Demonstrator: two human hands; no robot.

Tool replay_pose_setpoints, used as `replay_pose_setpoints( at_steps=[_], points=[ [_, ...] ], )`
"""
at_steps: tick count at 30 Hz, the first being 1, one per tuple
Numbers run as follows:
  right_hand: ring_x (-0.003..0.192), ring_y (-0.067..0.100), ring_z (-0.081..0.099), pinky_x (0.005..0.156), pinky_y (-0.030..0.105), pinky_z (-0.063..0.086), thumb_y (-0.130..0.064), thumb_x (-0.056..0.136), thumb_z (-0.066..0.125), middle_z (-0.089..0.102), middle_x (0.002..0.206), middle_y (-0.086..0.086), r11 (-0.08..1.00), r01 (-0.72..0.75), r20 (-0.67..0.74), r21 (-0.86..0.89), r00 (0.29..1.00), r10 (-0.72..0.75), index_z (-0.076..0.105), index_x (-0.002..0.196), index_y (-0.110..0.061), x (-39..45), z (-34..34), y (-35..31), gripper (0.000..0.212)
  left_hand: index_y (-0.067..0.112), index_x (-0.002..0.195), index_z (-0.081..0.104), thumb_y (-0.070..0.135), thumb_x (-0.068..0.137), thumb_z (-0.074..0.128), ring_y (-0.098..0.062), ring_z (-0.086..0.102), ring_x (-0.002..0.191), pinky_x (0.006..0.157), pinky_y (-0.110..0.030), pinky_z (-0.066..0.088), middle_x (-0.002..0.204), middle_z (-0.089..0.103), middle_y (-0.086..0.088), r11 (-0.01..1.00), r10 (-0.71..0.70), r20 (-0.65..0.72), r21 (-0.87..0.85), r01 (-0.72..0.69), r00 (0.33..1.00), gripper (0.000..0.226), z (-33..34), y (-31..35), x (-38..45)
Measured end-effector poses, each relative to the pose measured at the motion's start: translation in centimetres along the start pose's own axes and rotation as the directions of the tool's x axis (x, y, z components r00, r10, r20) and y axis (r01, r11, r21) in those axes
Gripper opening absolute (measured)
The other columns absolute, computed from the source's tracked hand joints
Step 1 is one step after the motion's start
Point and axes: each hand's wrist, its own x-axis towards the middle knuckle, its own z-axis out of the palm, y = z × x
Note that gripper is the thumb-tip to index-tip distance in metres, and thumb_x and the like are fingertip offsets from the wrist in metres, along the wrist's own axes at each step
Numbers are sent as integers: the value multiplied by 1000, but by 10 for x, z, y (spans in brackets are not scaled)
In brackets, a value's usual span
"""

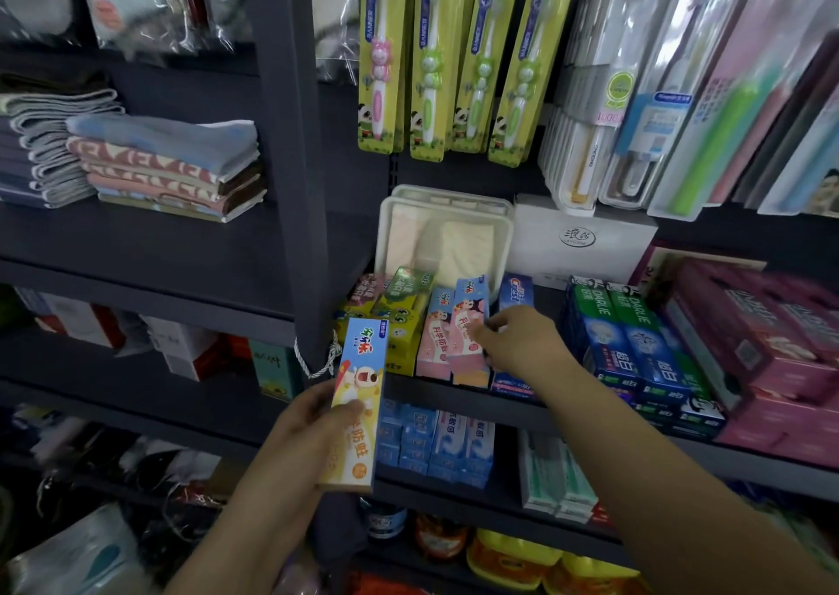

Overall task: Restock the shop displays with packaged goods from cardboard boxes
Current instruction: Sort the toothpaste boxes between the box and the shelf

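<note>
Upright yellow-blue toothpaste box

Left hand: grips a yellow-and-blue toothpaste box, upright, at 6 o'clock.
Right hand: fingers touch a pink toothpaste box on the shelf.
Children's toothbrushes: hang at 12 o'clock.
Folded towels: at 9 o'clock.

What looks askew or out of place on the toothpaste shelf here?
The green-yellow toothpaste box lies tilted across the stacks beneath it. The pink-and-blue box touched by the right hand leans out of line too.
</note>
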Motion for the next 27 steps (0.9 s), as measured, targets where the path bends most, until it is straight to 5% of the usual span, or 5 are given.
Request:
replay_pose_setpoints(
  at_steps=[4,7,11,17,27],
  points=[
    [55,1,48,37,3,34,-28,92,60,58,75,1,999,9,-55,-32,998,-11,67,99,-1,-1,3,3,29,21,105,60,5,89,60,-28,65,80,60,-35,49,101,69,-13,1000,-15,19,-10,15,1000,22,-1,-3,4],
    [84,11,60,69,10,48,-31,91,62,59,107,7,994,87,-96,-61,991,-93,57,124,-9,-9,5,3,40,19,108,59,6,89,60,-32,65,86,64,-38,51,105,68,-17,1000,-26,39,-16,27,999,23,-2,-5,6],
    [129,27,40,108,37,37,-49,82,67,38,142,8,932,214,25,-291,976,-216,42,142,-24,-18,17,1,69,17,104,60,4,89,59,-31,65,83,65,-38,50,99,69,-15,999,-30,47,-34,31,998,20,-3,-7,6],
    [115,25,54,99,32,45,-23,91,58,54,129,9,912,288,-13,-292,952,-305,59,127,-11,-16,25,-5,39,15,107,61,5,89,58,-32,66,83,64,-38,50,99,70,-15,998,-44,41,-34,45,998,21,-9,-9,7],
    [130,17,44,108,23,30,-27,92,60,49,142,3,887,410,-25,-215,905,-424,56,132,-15,-19,38,-7,42,19,108,62,4,87,61,-30,67,85,65,-37,52,103,70,-13,998,-22,35,-57,24,999,25,-5,-8,10]
  ],
)
